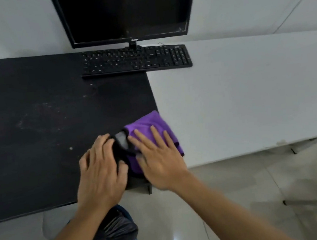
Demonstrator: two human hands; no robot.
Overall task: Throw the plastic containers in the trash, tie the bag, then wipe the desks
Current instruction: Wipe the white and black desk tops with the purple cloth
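Observation:
A purple cloth [150, 121] with a black and grey edge lies at the front right corner of the black desk [37, 121], where it meets the white desk [248, 92]. My right hand [157, 158] presses flat on the cloth with fingers spread. My left hand [100, 170] rests beside it on the cloth's dark edge, fingers curled over the fabric. Below the desk edge, between my forearms, a black trash bag [114, 236] sits in a blue bin. No plastic containers are in view.
A black keyboard [136, 59] straddles both desks at the back, with a dark monitor [124, 13] behind it against the wall. Pale smudges and crumbs mark the black desk. Metal legs [316, 201] stand on the tiled floor at right.

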